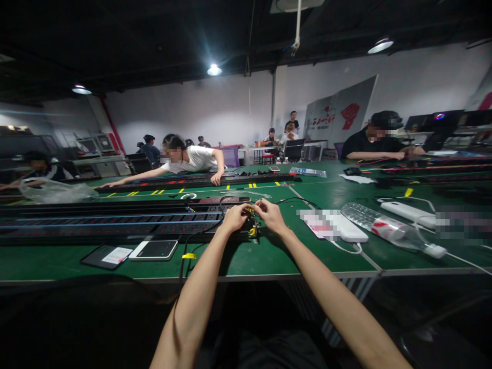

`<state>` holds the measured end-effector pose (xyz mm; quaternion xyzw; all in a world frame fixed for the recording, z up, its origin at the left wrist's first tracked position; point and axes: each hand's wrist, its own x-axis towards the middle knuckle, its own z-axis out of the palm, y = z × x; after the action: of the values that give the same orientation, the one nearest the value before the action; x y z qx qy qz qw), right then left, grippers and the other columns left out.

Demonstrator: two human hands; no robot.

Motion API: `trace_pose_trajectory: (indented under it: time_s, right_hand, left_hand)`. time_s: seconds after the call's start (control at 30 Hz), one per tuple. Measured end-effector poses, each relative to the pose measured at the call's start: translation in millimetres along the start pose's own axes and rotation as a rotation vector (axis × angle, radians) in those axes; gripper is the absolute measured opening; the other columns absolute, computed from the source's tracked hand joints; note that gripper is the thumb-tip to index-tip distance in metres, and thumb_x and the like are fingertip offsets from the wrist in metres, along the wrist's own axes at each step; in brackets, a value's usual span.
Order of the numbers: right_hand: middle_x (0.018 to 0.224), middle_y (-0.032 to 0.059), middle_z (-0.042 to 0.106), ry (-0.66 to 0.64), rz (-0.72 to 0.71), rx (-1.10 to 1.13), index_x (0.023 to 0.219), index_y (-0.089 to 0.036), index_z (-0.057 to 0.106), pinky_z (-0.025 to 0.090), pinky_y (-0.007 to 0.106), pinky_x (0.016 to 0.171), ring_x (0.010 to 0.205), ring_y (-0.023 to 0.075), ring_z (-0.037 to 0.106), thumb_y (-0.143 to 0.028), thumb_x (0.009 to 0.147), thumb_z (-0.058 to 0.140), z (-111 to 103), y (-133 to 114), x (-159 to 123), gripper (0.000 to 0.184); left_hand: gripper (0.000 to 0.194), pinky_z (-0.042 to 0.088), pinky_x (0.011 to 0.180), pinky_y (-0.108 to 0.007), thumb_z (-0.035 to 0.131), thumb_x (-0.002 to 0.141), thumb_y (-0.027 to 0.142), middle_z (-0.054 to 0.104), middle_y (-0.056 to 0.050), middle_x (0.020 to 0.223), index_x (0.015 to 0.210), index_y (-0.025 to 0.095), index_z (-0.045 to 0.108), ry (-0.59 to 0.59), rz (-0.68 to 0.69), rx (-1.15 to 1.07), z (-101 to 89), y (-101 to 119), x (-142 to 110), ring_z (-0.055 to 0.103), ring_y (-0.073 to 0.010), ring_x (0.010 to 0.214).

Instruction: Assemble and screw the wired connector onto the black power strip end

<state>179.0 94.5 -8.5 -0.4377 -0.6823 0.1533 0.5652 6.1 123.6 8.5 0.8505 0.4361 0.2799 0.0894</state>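
— Where do we have our hands?

— Both are at the right-hand end of the long black unit [126, 229], which lies along the green table [277, 261]. Our left hand [235, 218] is over that end with its fingers bent inward; our right hand [271, 215] meets it from just past the end.

— Are we pinching anything?

— We have thumbs and fingertips drawn in close, the two hands nearly touching, but whatever sits between them is too small to make out. We can't tell whether either grip is closed on a part.

— What else do we see at the unit?

— Small yellow parts [252, 232] sit at that same end, and a dark cable with a yellow tag [189, 255] crosses the unit and comes down its near side.

— And around it?

— On its near side we have a white-edged device [156, 249] beside a dark case [105, 256] with a white label. Past its right end lie a white power bank [351, 229] and a clear bottle [384, 228] on its side. Across its far side, a co-worker in a white top [194, 159] leans over a second black unit [246, 180].
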Motion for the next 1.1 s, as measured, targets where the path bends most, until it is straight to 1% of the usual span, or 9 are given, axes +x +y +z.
trace_pose_trajectory:
  time_s: [0.07, 0.17, 0.23, 0.3, 0.5, 0.6, 0.77, 0.9, 1.1]
  right_hand:
    - [0.067, -0.0005, 0.06, 0.028, 0.106, 0.162, 0.08, -0.02, 0.059, 0.042, 0.025, 0.053, 0.056, 0.0133, 0.051, -0.057, 0.08, 0.062, 1.7, 3.9, 2.1, 0.037]
    - [0.067, -0.002, 0.06, 0.043, 0.24, 0.373, 0.085, -0.02, 0.058, 0.043, 0.025, 0.047, 0.052, 0.0126, 0.053, -0.056, 0.067, 0.072, 3.6, 12.4, 6.3, 0.043]
    - [0.065, -0.0032, 0.06, 0.061, 0.298, 0.449, 0.086, -0.02, 0.057, 0.042, 0.024, 0.045, 0.048, 0.0119, 0.053, -0.054, 0.06, 0.076, 4.8, 18.3, 9.2, 0.047]
    - [0.062, -0.0037, 0.06, 0.077, 0.336, 0.483, 0.087, -0.02, 0.057, 0.041, 0.023, 0.043, 0.046, 0.0115, 0.053, -0.053, 0.058, 0.077, 6.7, 23.4, 11.4, 0.048]
    - [0.062, -0.0016, 0.062, 0.049, 0.377, 0.484, 0.083, -0.017, 0.06, 0.041, 0.022, 0.041, 0.045, 0.0107, 0.054, -0.053, 0.066, 0.074, 15.4, 35.3, 12.3, 0.043]
    - [0.059, -0.0022, 0.059, 0.035, 0.415, 0.485, 0.078, -0.017, 0.059, 0.037, 0.02, 0.037, 0.042, 0.0092, 0.052, -0.054, 0.068, 0.073, 18.6, 42.5, 10.9, 0.041]
    - [0.049, -0.0042, 0.054, 0.008, 0.499, 0.365, 0.068, -0.017, 0.055, 0.032, 0.017, 0.032, 0.035, 0.0065, 0.044, -0.055, 0.075, 0.069, 21.3, 51.3, 10.1, 0.041]
    - [0.045, -0.0044, 0.052, -0.003, 0.563, 0.259, 0.066, -0.017, 0.056, 0.035, 0.017, 0.033, 0.034, 0.0071, 0.045, -0.054, 0.081, 0.065, 23.5, 52.2, 12.7, 0.041]
    - [0.051, -0.0011, 0.058, -0.025, 0.633, 0.207, 0.067, -0.014, 0.06, 0.04, 0.015, 0.036, 0.038, 0.0072, 0.051, -0.049, 0.082, 0.069, 23.6, 51.9, 16.6, 0.039]
  left_hand:
    - [0.039, 0.05, 0.089, -0.026, 0.06, 0.083, 0.013, 0.075, 0.002, 0.104, 0.116, 0.031, 0.067, -0.001, 0.0, -0.018, -0.2, 0.7, 0.0, 0.069, -0.0183, 0.102]
    - [0.036, 0.05, 0.09, -0.026, 0.059, 0.084, 0.014, 0.075, 0.003, 0.104, 0.114, 0.031, 0.068, -0.011, -0.02, -0.033, -1.3, 3.0, -0.4, 0.069, -0.0172, 0.102]
    - [0.036, 0.05, 0.092, -0.026, 0.059, 0.084, 0.014, 0.075, 0.003, 0.105, 0.114, 0.03, 0.069, -0.018, -0.031, -0.038, -2.3, 4.7, -0.9, 0.068, -0.0171, 0.103]
    - [0.037, 0.05, 0.093, -0.026, 0.059, 0.084, 0.013, 0.075, 0.003, 0.105, 0.114, 0.031, 0.069, -0.02, -0.037, -0.041, -3.2, 5.9, -1.3, 0.068, -0.0173, 0.104]
    - [0.037, 0.049, 0.093, -0.026, 0.058, 0.083, 0.012, 0.075, 0.003, 0.106, 0.113, 0.03, 0.069, -0.016, -0.028, -0.048, -3.3, 6.4, -1.3, 0.068, -0.0172, 0.105]
    - [0.038, 0.049, 0.093, -0.026, 0.058, 0.082, 0.011, 0.075, 0.003, 0.104, 0.112, 0.03, 0.07, -0.013, -0.016, -0.052, -2.8, 5.7, -1.1, 0.068, -0.017, 0.103]
    - [0.037, 0.049, 0.091, -0.025, 0.058, 0.081, 0.011, 0.075, 0.003, 0.104, 0.11, 0.03, 0.07, -0.008, 0.007, -0.054, -3.1, 5.8, -1.7, 0.069, -0.0171, 0.102]
    - [0.037, 0.05, 0.09, -0.025, 0.058, 0.081, 0.01, 0.075, 0.002, 0.103, 0.11, 0.03, 0.07, -0.007, 0.013, -0.043, -3.2, 6.0, -1.8, 0.069, -0.0175, 0.1]
    - [0.04, 0.05, 0.09, -0.025, 0.057, 0.08, 0.008, 0.075, 0.002, 0.103, 0.111, 0.029, 0.071, -0.006, 0.015, -0.028, -2.0, 5.6, -1.2, 0.069, -0.0174, 0.1]
